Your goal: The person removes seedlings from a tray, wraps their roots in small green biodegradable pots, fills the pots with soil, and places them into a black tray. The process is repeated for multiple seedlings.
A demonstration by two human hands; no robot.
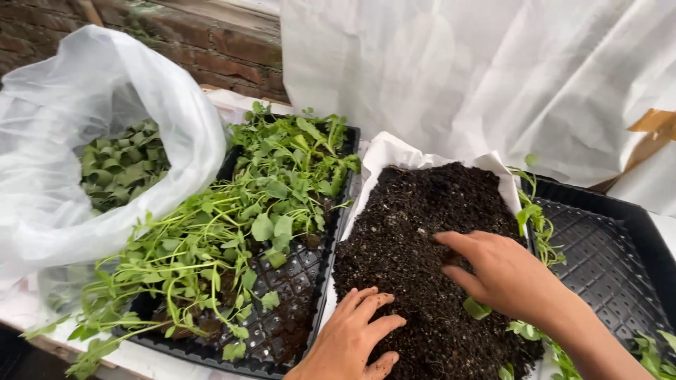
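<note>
Both hands flat on soil heap [429, 260]: left hand [355, 338] fingers spread, right hand [503, 271] loosely open, holding nothing. Seedling tray [282, 338] just left w/ greens.

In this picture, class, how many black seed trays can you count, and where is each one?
2. One tray sits left of the soil, covered with green seedlings. The other tray lies at right, mostly bare. More may be hidden under the soil.
</note>
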